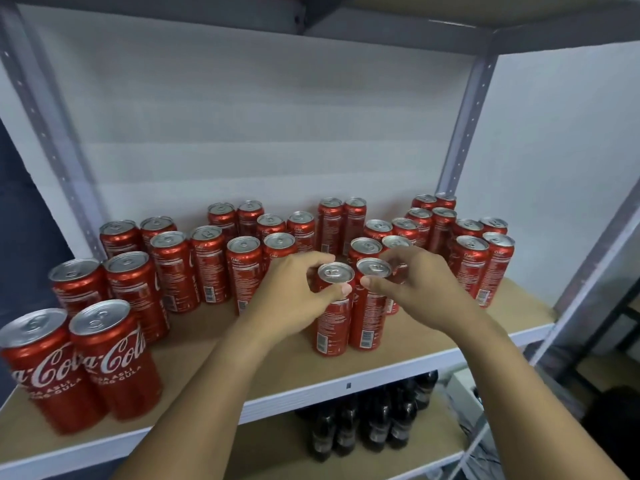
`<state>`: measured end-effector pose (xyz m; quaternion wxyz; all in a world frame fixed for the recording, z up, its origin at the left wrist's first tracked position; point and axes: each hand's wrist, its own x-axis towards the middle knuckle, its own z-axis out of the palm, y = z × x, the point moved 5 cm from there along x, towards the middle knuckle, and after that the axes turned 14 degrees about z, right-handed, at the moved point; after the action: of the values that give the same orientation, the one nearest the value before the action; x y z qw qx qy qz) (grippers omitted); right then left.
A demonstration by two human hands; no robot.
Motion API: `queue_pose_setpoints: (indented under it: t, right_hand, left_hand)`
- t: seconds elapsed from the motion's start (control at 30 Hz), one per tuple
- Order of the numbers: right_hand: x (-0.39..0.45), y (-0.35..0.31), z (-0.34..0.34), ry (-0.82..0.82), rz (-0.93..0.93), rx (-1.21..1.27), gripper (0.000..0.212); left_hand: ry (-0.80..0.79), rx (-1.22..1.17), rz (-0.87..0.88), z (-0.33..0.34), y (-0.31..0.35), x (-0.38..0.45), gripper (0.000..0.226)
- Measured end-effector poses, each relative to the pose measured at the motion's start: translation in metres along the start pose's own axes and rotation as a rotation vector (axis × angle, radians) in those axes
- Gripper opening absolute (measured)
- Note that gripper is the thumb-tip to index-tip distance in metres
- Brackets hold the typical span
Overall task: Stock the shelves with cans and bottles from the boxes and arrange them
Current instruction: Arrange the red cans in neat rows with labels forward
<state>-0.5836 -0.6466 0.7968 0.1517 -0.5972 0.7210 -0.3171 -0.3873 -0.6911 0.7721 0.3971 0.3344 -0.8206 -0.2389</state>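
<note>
Your left hand [294,292] grips the top of one red can [332,317]; your right hand [415,282] pinches the can beside it [369,313]. More cans [207,265] stand behind both hands.

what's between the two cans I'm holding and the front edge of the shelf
Nothing: in the head view, bare brown shelf board runs from the left-hand can and right-hand can to the white front edge.

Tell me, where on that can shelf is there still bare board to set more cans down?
Bare board lies along the front edge, between the two big front-left cans and the pair the left hand and right hand grip. Another patch sits front right. The back rows are crowded.
</note>
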Motion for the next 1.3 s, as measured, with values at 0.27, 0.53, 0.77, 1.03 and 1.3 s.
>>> queue_pose_setpoints:
  t: [0.27, 0.53, 0.77, 1.03, 1.3]
  right_hand:
    - [0.009, 0.004, -0.003, -0.139, -0.009, -0.07, 0.055]
    - [0.01, -0.003, -0.005, -0.191, -0.085, -0.064, 0.031]
    - [0.011, -0.005, -0.007, -0.085, -0.116, -0.099, 0.045]
    - [0.016, -0.002, -0.006, -0.288, -0.166, -0.019, 0.045]
    - [0.02, -0.001, -0.002, -0.205, -0.195, -0.007, 0.027]
  left_hand:
    - [-0.15, -0.015, -0.046, -0.011, -0.001, 0.01, 0.084]
    - [-0.169, -0.011, -0.032, -0.009, 0.002, 0.016, 0.033]
    - [-0.117, 0.114, -0.037, -0.01, 0.005, 0.016, 0.064]
    - [-0.238, -0.025, -0.084, -0.014, 0.006, 0.017, 0.054]
    - [-0.133, 0.07, -0.071, -0.015, 0.01, 0.016, 0.042]
